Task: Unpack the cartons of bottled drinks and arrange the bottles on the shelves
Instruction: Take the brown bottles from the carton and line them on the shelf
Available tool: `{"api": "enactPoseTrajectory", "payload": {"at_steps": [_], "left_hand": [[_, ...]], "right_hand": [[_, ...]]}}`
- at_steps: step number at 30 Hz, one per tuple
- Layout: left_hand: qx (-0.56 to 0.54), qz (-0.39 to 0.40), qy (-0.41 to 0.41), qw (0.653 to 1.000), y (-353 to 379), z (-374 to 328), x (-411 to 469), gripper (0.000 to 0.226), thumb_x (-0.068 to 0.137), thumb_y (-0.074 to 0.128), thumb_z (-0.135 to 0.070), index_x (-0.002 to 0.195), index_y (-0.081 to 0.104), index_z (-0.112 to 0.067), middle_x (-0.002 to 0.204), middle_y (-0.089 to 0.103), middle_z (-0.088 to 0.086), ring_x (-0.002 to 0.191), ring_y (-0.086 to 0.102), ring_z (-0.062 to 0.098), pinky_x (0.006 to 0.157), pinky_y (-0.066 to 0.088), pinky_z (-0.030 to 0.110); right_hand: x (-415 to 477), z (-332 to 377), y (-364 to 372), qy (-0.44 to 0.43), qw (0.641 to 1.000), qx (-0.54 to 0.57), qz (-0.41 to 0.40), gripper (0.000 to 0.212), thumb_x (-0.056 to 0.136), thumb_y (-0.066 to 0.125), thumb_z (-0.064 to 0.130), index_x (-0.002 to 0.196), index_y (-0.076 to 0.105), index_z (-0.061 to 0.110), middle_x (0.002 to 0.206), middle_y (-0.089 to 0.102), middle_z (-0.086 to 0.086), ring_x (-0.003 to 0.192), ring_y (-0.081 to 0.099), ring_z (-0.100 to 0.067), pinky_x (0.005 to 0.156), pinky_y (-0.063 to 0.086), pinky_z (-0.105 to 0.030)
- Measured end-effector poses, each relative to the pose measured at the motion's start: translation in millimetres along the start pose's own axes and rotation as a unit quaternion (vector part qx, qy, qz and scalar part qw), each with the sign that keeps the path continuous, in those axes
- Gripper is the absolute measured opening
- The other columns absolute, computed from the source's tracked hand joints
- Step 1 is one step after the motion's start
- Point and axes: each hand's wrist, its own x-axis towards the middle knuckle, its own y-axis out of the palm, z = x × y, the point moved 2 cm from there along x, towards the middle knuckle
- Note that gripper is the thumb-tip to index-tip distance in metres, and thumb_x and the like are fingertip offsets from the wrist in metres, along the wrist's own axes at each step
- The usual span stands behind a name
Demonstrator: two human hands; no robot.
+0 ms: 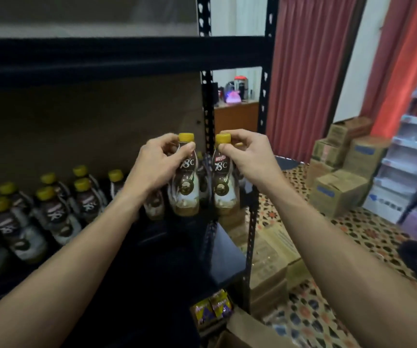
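Along the left of the shelf [167, 234] the standing bottles [51, 204] sit upright in rows running front to back, yellow caps up and labels mostly facing out. I judge that is so they pack close and read from the front. The rows stop short of the right end, and that is the gap I am filling.

My left hand [157, 167] holds the left bottle [185, 194] by the neck just under its cap, with the grip clamped there by thumb and curled fingers. Holding it high leaves the body free to drop in beside its neighbours without my knuckles knocking them. The bottle hangs upright with its label toward me, close behind the last one in the row.

Just beside it, near but not touching as far as I can tell, is the right bottle [223, 189]. My right hand [250, 151] has its grip pinched on the cap itself, thumb below and fingers over the top. Both bottles are at the shelf's right end by the upright post [208, 109]. I cannot tell whether their bases rest on the shelf or sit just above it.

Further right, stacked cartons [340, 194] wait on the patterned floor, so I judge much unpacking remains.
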Motion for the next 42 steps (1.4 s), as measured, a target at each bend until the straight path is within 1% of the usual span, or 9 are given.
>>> {"api": "enactPoseTrajectory", "payload": {"at_steps": [6, 12, 17, 24, 29, 32, 35, 39, 42], "left_hand": [[0.027, -0.08, -0.023, 0.996, -66.8, 1.3, 36.3, 0.022, 0.088, 0.064, -0.053, 0.103, 0.063, -0.037, 0.097, 0.066, -0.014, 0.095, 0.063, 0.001, 0.085, 0.055, 0.031], [0.028, -0.182, -0.074, 0.98, -112.9, 25.0, 58.6, 0.028, 0.087, 0.062, -0.056, 0.088, 0.062, -0.028, 0.094, 0.069, -0.007, 0.092, 0.066, 0.013, 0.089, 0.055, 0.041], [0.033, -0.208, -0.123, 0.97, -135.6, 48.3, 63.4, 0.033, 0.09, 0.065, -0.044, 0.084, 0.071, -0.011, 0.079, 0.073, 0.006, 0.069, 0.068, 0.014, 0.065, 0.053, 0.033], [0.158, -0.079, -0.157, 0.972, -144.2, 80.7, 78.0, 0.037, 0.096, 0.057, -0.041, 0.076, 0.066, -0.012, 0.073, 0.063, 0.001, 0.076, 0.061, 0.019, 0.067, 0.042, 0.029], [0.266, 0.06, -0.165, 0.948, -144.0, 103.5, 89.5, 0.039, 0.097, 0.052, -0.05, 0.089, 0.066, -0.015, 0.087, 0.065, 0.001, 0.082, 0.06, 0.016, 0.073, 0.047, 0.03], [0.299, 0.12, -0.173, 0.931, -141.5, 119.4, 95.3, 0.035, 0.096, 0.054, -0.049, 0.084, 0.065, -0.018, 0.084, 0.064, 0.0, 0.082, 0.061, 0.016, 0.066, 0.044, 0.028], [0.323, 0.156, -0.171, 0.918, -135.0, 132.2, 99.7, 0.029, 0.093, 0.059, -0.049, 0.101, 0.063, -0.021, 0.097, 0.064, -0.001, 0.092, 0.06, 0.018, 0.077, 0.046, 0.031], [0.339, 0.172, -0.144, 0.914, -128.2, 146.7, 102.5, 0.035, 0.086, 0.067, -0.05, 0.11, 0.063, -0.025, 0.106, 0.066, -0.003, 0.096, 0.061, 0.017, 0.09, 0.051, 0.037], [0.369, 0.179, -0.134, 0.902, -124.4, 152.2, 102.7, 0.034, 0.082, 0.069, -0.054, 0.099, 0.064, -0.025, 0.094, 0.065, -0.005, 0.09, 0.062, 0.018, 0.085, 0.053, 0.038]], "right_hand": [[58.2, 36.1, 46.6, -0.038, 0.999, 0.007, 0.022, 0.021, 0.091, 0.071, 0.021, 0.112, 0.074, 0.019, 0.101, 0.075, 0.003, 0.098, 0.07, -0.011, 0.093, 0.057, -0.03], [110.3, 40.2, 97.3, -0.036, 0.999, 0.012, -0.002, 0.028, 0.088, 0.07, 0.029, 0.111, 0.073, 0.013, 0.099, 0.074, 0.003, 0.095, 0.069, -0.01, 0.085, 0.055, -0.03], [134.0, 35.4, 130.5, -0.006, 0.998, 0.057, -0.03, 0.012, 0.088, 0.072, 0.024, 0.09, 0.07, 0.013, 0.085, 0.074, 0.0, 0.08, 0.07, -0.013, 0.073, 0.054, -0.029], [149.8, 31.7, 176.4, 0.014, 0.994, -0.071, 0.081, 0.031, 0.092, 0.071, 0.021, 0.065, 0.064, 0.008, 0.065, 0.063, -0.004, 0.058, 0.056, -0.009, 0.052, 0.042, -0.02], [153.6, 19.0, 207.3, -0.004, 0.956, -0.191, 0.222, 0.022, 0.093, 0.069, 0.029, 0.092, 0.076, 0.008, 0.091, 0.074, -0.004, 0.087, 0.068, -0.016, 0.078, 0.054, -0.032], [157.7, 6.5, 221.4, -0.008, 0.93, -0.255, 0.266, 0.016, 0.093, 0.069, 0.028, 0.085, 0.07, 0.014, 0.088, 0.068, 0.001, 0.087, 0.064, -0.017, 0.071, 0.048, -0.03], [160.8, -7.9, 228.1, -0.017, 0.91, -0.294, 0.291, 0.008, 0.091, 0.072, 0.025, 0.092, 0.068, 0.019, 0.094, 0.067, 0.001, 0.092, 0.064, -0.018, 0.073, 0.043, -0.026], [162.8, -25.3, 234.1, -0.006, 0.894, -0.31, 0.323, 0.019, 0.086, 0.078, 0.026, 0.098, 0.063, 0.024, 0.104, 0.067, 0.002, 0.098, 0.064, -0.019, 0.077, 0.045, -0.028], [159.8, -32.2, 237.1, -0.014, 0.881, -0.33, 0.338, 0.034, 0.085, 0.079, 0.027, 0.116, 0.066, 0.021, 0.108, 0.062, 0.002, 0.104, 0.062, -0.019, 0.082, 0.045, -0.027]]}}
